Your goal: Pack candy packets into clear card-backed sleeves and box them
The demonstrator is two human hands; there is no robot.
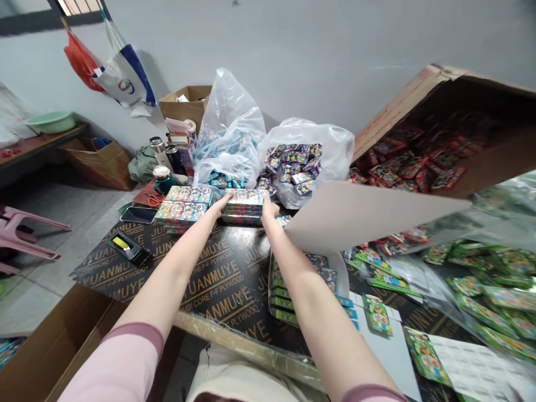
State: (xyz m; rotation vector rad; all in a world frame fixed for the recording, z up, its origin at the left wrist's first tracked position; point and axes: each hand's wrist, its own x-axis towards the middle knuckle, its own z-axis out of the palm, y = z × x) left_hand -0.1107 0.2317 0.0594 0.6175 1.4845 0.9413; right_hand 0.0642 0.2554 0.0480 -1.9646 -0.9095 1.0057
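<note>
At the far side of the table, my left hand (221, 205) and my right hand (269, 208) are closed on the two ends of a stack of colourful packs (245, 205). A similar block of packs (183, 207) lies just left of my left hand. Behind my right hand, an open plastic bag (334, 142) spills purple sachets (291, 162). Blue sachets (224, 180) lie behind the stack. Under my right forearm is a clear tray of green and blue packs (281, 298), partly hidden. A pale cardboard flap (364, 215) rises to the right of my right hand.
A carton (402, 106) of red sachets leans at the right, with green sachets (498, 290) strewn before it. A phone (139, 215), orange scissors (154, 201) and a black tape dispenser (129, 247) lie at the left. An open carton (62, 346) stands below the table's left edge.
</note>
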